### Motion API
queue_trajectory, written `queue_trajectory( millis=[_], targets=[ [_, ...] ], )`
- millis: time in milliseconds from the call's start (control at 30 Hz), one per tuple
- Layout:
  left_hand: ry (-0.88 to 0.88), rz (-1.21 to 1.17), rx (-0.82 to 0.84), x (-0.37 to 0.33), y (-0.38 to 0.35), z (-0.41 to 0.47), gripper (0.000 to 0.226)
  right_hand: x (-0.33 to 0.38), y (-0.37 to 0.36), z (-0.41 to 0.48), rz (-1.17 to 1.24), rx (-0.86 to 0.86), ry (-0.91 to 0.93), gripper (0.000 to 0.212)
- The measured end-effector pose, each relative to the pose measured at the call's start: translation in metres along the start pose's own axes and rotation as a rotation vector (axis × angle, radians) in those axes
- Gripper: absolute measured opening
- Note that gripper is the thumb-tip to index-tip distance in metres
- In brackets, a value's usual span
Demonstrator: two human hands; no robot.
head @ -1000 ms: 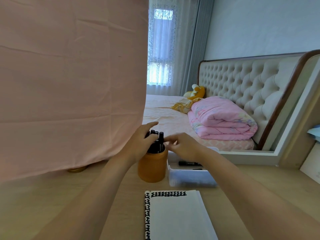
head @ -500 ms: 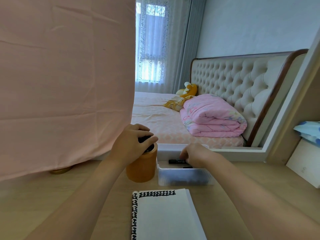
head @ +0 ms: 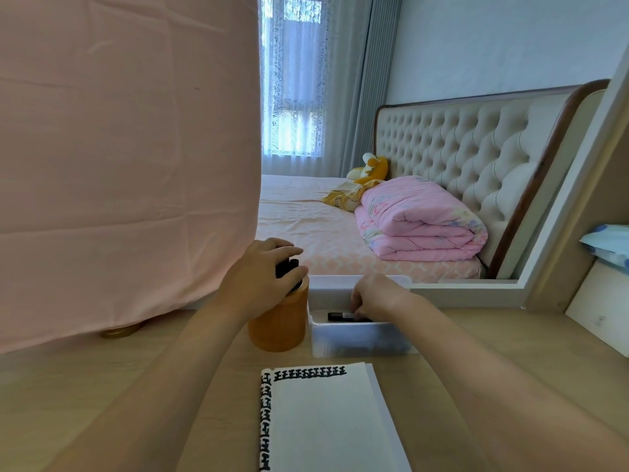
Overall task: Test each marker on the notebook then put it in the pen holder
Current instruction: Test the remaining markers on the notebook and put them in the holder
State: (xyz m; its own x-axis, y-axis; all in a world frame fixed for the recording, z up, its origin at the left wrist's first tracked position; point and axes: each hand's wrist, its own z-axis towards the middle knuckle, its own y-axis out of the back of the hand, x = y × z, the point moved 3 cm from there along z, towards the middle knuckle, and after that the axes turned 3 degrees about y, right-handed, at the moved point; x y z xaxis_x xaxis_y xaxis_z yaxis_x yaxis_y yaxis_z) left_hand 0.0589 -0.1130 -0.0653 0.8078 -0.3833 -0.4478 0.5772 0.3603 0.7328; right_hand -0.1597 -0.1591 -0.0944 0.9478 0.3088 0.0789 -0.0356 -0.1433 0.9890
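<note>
Left hand (head: 262, 281) clasps markers (head: 287, 267) in holder (head: 279, 321), steadying it; right hand (head: 377, 296), at its 3 o'clock, reaches marker (head: 340, 316) in tray (head: 360, 342), grip unclear.

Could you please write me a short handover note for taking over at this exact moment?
Left grip: curled round the black markers standing in the orange pen holder.
Right grip: inside the clear tray, fingers at one end of the loose marker; grasp unclear.
Notebook: open, test marks along top and left edges.
Done: several markers in the holder.
Left: test the loose marker, then put it in the holder. Tray contents otherwise hard to see.
</note>
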Motion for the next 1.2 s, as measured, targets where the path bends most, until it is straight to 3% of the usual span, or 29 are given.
queue_trajectory(
  millis=[200, 300, 433, 667, 833, 1000, 1100, 1200],
  targets=[
    [-0.046, 0.085, -0.083, -0.019, 0.019, -0.004, 0.053, -0.002, 0.021, -0.019, 0.172, -0.228, 0.105, 0.014],
    [-0.129, 0.046, -0.166, -0.04, 0.025, -0.013, 0.038, 0.0, 0.036, -0.04, 0.279, -0.348, 0.179, 0.015],
    [-0.19, 0.014, -0.145, -0.066, 0.02, -0.036, 0.029, 0.009, 0.038, -0.075, 0.463, -0.414, 0.25, 0.013],
    [-0.224, -0.005, -0.028, -0.074, 0.001, -0.094, 0.029, 0.032, 0.009, -0.138, 0.687, -0.355, 0.246, 0.036],
    [-0.153, -0.043, -0.022, -0.067, 0.0, -0.117, 0.023, 0.04, -0.009, -0.153, 0.857, -0.414, 0.234, 0.033],
    [-0.116, -0.087, -0.074, -0.064, -0.004, -0.128, 0.02, 0.045, -0.02, -0.156, 1.351, -0.436, 0.205, 0.02],
    [-0.131, -0.101, -0.01, -0.067, -0.011, -0.132, 0.016, 0.052, -0.025, -0.152, 1.391, -0.403, 0.226, 0.014],
    [-0.145, -0.053, 0.021, -0.065, -0.011, -0.131, 0.027, 0.054, -0.026, -0.148, 1.366, -0.344, 0.22, 0.014]
  ],
)
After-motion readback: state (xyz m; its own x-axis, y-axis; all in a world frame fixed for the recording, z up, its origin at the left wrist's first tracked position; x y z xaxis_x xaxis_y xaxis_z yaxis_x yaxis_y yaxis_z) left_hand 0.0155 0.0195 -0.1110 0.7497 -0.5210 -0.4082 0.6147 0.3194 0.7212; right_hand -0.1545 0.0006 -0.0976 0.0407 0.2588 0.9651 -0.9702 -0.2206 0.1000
